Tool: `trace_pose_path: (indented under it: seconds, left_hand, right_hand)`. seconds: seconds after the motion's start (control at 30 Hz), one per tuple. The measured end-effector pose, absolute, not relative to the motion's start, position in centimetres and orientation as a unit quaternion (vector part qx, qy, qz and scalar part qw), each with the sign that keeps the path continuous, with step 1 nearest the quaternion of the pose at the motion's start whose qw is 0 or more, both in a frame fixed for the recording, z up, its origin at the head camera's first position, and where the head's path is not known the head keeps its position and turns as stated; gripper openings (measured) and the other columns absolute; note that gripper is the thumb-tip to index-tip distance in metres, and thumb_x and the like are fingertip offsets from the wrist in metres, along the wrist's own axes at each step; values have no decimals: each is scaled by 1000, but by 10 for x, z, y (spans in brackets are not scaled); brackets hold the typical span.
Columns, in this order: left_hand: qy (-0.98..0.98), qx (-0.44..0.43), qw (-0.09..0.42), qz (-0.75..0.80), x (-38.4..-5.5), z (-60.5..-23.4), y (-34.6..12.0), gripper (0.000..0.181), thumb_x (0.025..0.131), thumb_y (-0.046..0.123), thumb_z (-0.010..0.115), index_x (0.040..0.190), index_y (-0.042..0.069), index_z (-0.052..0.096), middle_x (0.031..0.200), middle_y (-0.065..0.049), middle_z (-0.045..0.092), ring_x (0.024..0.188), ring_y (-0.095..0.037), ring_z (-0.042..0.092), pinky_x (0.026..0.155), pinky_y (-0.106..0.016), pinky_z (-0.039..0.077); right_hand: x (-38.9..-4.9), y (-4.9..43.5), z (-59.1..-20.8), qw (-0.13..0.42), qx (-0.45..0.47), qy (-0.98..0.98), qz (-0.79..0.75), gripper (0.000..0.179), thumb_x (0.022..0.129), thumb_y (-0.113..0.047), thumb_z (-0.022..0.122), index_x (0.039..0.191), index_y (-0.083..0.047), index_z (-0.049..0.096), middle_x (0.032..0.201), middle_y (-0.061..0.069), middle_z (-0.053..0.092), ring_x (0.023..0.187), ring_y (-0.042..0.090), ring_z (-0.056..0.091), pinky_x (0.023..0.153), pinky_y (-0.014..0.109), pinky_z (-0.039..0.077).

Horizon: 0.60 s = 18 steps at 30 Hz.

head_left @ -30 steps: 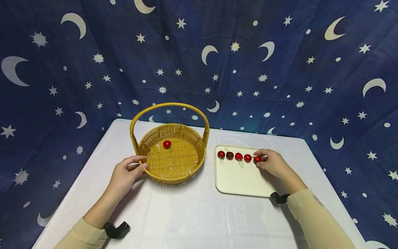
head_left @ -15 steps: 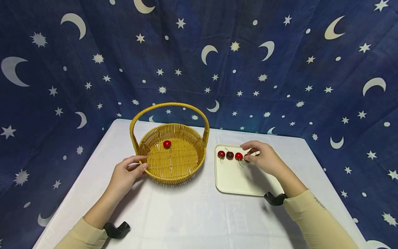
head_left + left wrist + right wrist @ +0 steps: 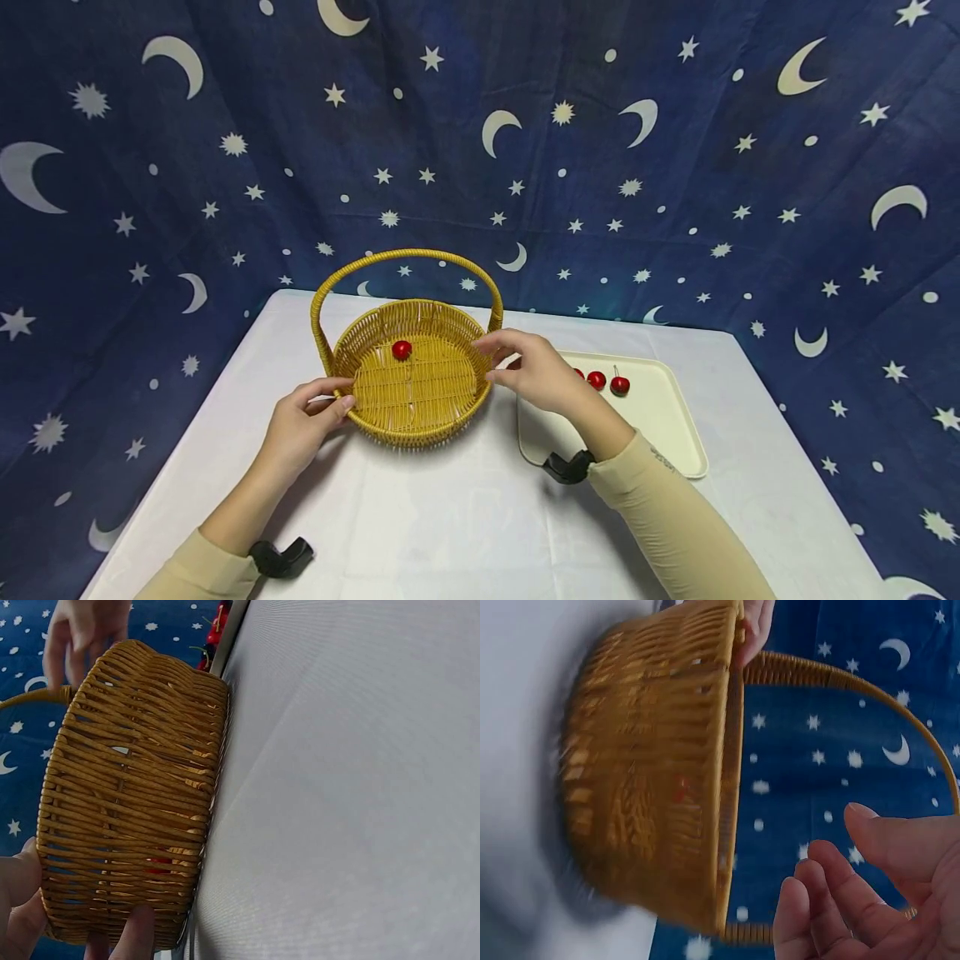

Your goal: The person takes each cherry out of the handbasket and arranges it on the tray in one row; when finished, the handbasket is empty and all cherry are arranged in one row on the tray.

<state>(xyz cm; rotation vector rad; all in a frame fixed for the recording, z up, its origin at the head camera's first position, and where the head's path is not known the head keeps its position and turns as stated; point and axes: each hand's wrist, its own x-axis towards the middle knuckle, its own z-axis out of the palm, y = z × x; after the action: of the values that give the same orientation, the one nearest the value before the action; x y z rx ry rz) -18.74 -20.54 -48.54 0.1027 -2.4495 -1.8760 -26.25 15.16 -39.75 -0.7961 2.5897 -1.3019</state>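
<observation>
A round yellow-brown wicker basket [image 3: 420, 429] with a tall arched handle stands on the left half of the table, one red cherry [image 3: 402, 350] inside. My left hand [image 3: 303, 417] grips its left rim, thumb on top; the left wrist view shows fingers against the woven side. Over the basket's right rim, my right hand [image 3: 532, 371] hovers with fingers parted. The right wrist view shows nothing between the fingers of this hand [image 3: 870, 892]. Beside the basket lies a cream tray [image 3: 652, 433]. Two whole cherries, including the right-end cherry [image 3: 619, 386], show there; the right hand hides others.
A white cloth [image 3: 450, 525] covers the table. Behind it hangs a dark blue curtain [image 3: 450, 142] with moons and stars. The basket's handle [image 3: 408, 253] arches high above the rim. Black wrist mounts [image 3: 281, 558] sit at both sleeves.
My right hand has left the right-end cherry, which stays on the tray with its stem up, and has moved left across the tray to the basket. The left hand keeps its hold.
</observation>
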Motion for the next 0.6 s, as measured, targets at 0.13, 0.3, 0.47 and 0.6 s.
trace_pose_path:
  seconds: [0.13, 0.3, 0.47, 0.6]
  left_hand:
    - [-794, 32, 28, -606, -187, -485, -206, 40, 103, 13, 75, 140, 1, 69, 142, -20, 57, 99, 5, 69, 85, -25, 68]
    - [-794, 31, 28, -606, -187, -485, -206, 41, 103, 18, 76, 140, 2, 69, 142, -20, 57, 99, 5, 69, 85, -24, 68]
    - [-795, 28, 31, -605, -188, -486, -207, 40, 103, 17, 75, 140, 1, 69, 141, -21, 58, 99, 5, 69, 85, -24, 68]
    - [-796, 30, 29, -603, -188, -486, -207, 40, 103, 15, 75, 140, 2, 69, 142, -21, 57, 99, 6, 69, 85, -25, 68]
  right_hand:
    - [-276, 117, -399, 85, -279, 859, -422, 44, 95, -1, 78, 136, -18, 72, 127, 3, 75, 112, 29, 72, 96, 43, 63]
    - [-295, 79, -407, 108, -289, 866, -393, 49, 96, -3, 77, 142, -16, 69, 131, 7, 75, 114, 26, 71, 96, 40, 63]
    - [-314, 56, -422, 150, -280, 873, -370, 57, 98, -4, 76, 152, -15, 61, 144, 14, 69, 120, 29, 70, 99, 41, 63]
    - [-326, 48, -431, 188, -276, 875, -349, 69, 98, -4, 75, 161, -17, 51, 155, 14, 62, 132, 33, 67, 113, 46, 57]
